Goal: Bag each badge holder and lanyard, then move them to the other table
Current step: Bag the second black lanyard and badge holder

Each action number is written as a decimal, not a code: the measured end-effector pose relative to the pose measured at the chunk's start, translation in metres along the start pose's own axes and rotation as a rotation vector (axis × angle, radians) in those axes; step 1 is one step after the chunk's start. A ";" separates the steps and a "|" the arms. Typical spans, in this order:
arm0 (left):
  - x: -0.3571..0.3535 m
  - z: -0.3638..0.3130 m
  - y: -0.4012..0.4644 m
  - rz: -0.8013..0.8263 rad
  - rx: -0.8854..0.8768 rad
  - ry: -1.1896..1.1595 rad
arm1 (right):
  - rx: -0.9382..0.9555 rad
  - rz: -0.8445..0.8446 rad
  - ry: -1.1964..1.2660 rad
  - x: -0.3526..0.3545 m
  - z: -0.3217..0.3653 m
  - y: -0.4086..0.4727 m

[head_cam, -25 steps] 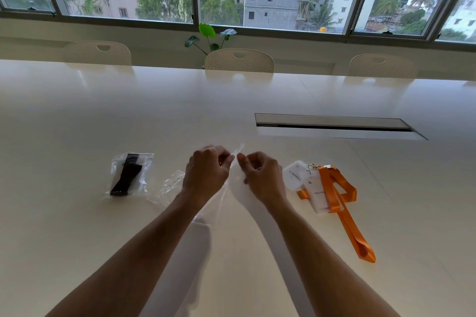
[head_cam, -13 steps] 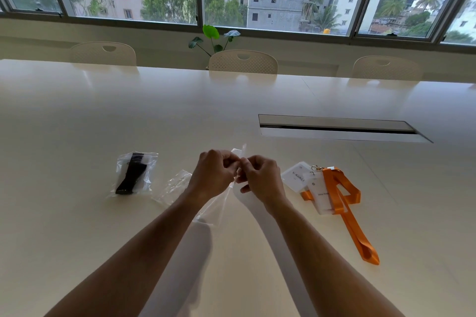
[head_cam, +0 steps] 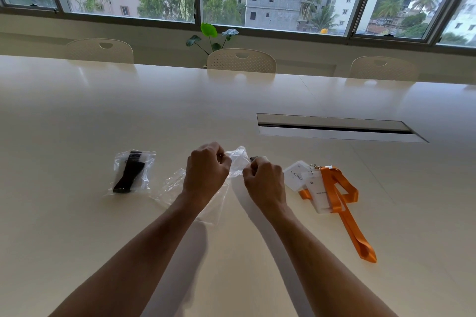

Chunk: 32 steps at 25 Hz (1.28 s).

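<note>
With both the left hand (head_cam: 206,171) and right hand (head_cam: 264,180) pinching the clear bag (head_cam: 235,159) mouth between them, pull its layers apart evenly before reaching right for the orange lanyard (head_cam: 342,203) and badge holders (head_cam: 304,180).

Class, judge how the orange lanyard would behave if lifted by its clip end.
Probably floppy: the orange lanyard lies in loose folded loops on the table. Likely light, being a thin flat ribbon. Its badge holders would probably dangle and swing.
</note>
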<state>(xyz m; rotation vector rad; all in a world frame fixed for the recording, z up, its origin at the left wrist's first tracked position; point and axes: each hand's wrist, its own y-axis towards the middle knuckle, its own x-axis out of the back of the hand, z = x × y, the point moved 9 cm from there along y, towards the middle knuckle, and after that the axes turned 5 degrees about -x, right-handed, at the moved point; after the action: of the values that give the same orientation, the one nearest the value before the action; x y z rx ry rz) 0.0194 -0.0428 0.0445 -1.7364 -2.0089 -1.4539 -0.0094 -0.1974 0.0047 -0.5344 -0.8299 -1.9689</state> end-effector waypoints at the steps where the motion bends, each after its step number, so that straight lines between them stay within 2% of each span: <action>1: 0.000 -0.001 -0.001 -0.005 -0.012 -0.002 | 0.003 -0.016 0.010 0.001 0.002 0.000; 5: -0.004 -0.012 -0.003 0.002 -0.066 -0.042 | 0.113 -0.083 0.119 0.007 0.022 -0.006; 10: -0.010 -0.021 -0.005 0.024 -0.112 -0.053 | 0.164 -0.044 0.132 0.002 0.031 -0.009; 14: -0.012 -0.020 -0.006 0.033 -0.110 -0.045 | 0.064 0.018 0.177 0.001 0.023 -0.005; 17: -0.012 -0.023 -0.008 0.064 -0.194 -0.042 | 0.047 0.088 0.154 -0.002 0.020 -0.002; 18: -0.013 -0.023 -0.008 0.106 -0.245 -0.085 | 0.056 0.096 0.140 -0.002 0.019 -0.001; 20: -0.024 -0.022 -0.009 0.296 -0.352 -0.165 | 0.050 0.123 0.118 0.001 0.015 0.002; 22: -0.035 -0.017 -0.011 0.496 -0.428 -0.098 | 0.025 0.209 0.133 -0.002 0.010 0.004; 24: -0.041 -0.011 -0.010 0.583 -0.458 0.012 | 0.054 0.317 0.165 -0.007 0.013 0.004; 28: -0.035 -0.014 -0.006 0.532 -0.496 -0.027 | 0.198 0.404 0.198 -0.007 0.023 -0.003; 32: -0.031 -0.013 -0.004 0.492 -0.475 -0.024 | 0.131 0.391 0.354 0.002 0.006 0.002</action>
<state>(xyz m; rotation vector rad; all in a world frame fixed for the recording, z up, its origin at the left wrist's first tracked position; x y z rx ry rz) 0.0202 -0.0733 0.0293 -2.2172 -1.1573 -1.8064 -0.0081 -0.1948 0.0106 -0.2363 -0.5746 -1.5749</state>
